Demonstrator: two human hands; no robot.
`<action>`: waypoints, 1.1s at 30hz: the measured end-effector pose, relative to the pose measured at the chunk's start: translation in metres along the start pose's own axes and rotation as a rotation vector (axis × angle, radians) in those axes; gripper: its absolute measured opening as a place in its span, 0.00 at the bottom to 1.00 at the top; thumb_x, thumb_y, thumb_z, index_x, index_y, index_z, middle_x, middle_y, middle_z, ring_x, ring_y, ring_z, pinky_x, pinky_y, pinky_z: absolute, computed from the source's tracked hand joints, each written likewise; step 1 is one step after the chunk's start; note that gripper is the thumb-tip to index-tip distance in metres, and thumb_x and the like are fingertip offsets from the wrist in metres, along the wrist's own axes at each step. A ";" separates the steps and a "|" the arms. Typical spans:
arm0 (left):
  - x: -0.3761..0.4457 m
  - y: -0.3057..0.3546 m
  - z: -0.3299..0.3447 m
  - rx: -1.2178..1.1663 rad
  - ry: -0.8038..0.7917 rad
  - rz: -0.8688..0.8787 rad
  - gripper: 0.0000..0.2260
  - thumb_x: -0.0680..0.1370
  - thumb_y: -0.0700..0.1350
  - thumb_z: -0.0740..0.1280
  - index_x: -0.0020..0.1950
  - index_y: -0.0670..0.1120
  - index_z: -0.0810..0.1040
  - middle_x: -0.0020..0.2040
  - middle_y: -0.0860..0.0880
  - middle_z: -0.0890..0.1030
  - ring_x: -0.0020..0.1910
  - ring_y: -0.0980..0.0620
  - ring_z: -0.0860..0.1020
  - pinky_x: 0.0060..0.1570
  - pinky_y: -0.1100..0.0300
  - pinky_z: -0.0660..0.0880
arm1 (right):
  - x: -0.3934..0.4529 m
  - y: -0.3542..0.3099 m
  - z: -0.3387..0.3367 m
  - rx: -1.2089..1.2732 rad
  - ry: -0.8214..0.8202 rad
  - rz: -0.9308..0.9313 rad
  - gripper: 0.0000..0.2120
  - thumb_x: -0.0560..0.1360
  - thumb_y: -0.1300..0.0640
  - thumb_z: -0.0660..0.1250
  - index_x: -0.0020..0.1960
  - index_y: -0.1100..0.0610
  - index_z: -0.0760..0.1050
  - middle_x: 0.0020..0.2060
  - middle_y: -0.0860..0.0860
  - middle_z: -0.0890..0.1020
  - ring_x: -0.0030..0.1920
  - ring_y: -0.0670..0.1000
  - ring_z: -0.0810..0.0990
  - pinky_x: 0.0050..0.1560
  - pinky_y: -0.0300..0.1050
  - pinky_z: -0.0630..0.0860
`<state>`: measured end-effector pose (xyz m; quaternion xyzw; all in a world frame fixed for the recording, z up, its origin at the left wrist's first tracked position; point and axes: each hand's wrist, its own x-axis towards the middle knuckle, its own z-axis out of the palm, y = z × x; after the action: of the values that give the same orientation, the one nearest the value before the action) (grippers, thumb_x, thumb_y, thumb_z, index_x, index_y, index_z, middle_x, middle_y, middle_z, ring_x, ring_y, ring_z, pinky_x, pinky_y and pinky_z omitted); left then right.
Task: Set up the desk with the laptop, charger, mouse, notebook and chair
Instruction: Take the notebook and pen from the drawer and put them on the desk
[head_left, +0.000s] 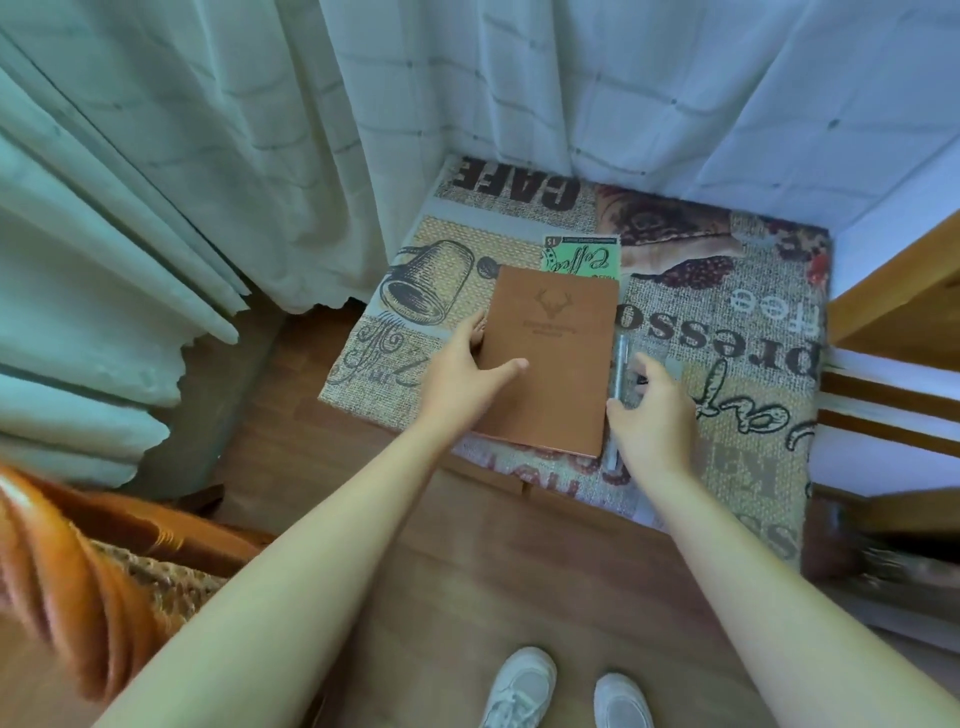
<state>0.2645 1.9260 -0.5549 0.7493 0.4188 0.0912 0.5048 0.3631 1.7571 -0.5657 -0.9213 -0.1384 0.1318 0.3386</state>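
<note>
A brown notebook (553, 358) with an embossed deer head lies flat on a table covered with a coffee-print cloth (727, 332). My left hand (462, 369) grips the notebook's left edge, thumb on the cover and fingers at the side. A clear pen (618, 384) lies along the notebook's right edge. My right hand (652, 415) rests over the pen, fingers curled around its middle. No laptop, charger or mouse is in view.
White curtains (363, 130) hang behind and left of the table. A wooden frame (893, 301) stands at the right. An orange upholstered chair (104, 561) sits at the lower left. The floor (415, 597) is wood; my white shoes (524, 686) show at the bottom.
</note>
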 end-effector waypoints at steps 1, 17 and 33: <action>0.004 0.002 -0.002 -0.113 0.003 -0.072 0.38 0.67 0.51 0.77 0.74 0.52 0.64 0.64 0.50 0.77 0.62 0.52 0.75 0.61 0.54 0.73 | 0.003 0.000 0.002 -0.019 0.017 -0.005 0.28 0.72 0.64 0.69 0.70 0.55 0.67 0.61 0.53 0.77 0.56 0.55 0.77 0.52 0.54 0.78; 0.019 0.017 -0.035 -0.500 -0.475 -0.180 0.26 0.73 0.30 0.68 0.67 0.48 0.67 0.56 0.40 0.83 0.51 0.43 0.82 0.47 0.45 0.81 | 0.015 -0.010 -0.025 0.550 -0.152 0.388 0.19 0.70 0.71 0.69 0.59 0.59 0.75 0.47 0.51 0.80 0.46 0.52 0.82 0.47 0.48 0.81; -0.137 0.170 -0.094 -0.683 -0.541 0.033 0.32 0.66 0.32 0.72 0.67 0.49 0.69 0.61 0.43 0.81 0.57 0.42 0.81 0.48 0.44 0.80 | -0.113 -0.079 -0.241 1.209 -0.133 0.323 0.26 0.71 0.76 0.63 0.65 0.58 0.71 0.54 0.57 0.83 0.50 0.57 0.84 0.44 0.47 0.83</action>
<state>0.2163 1.8679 -0.3297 0.5430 0.2051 0.0331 0.8136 0.3261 1.6346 -0.3187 -0.5660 0.0808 0.2934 0.7662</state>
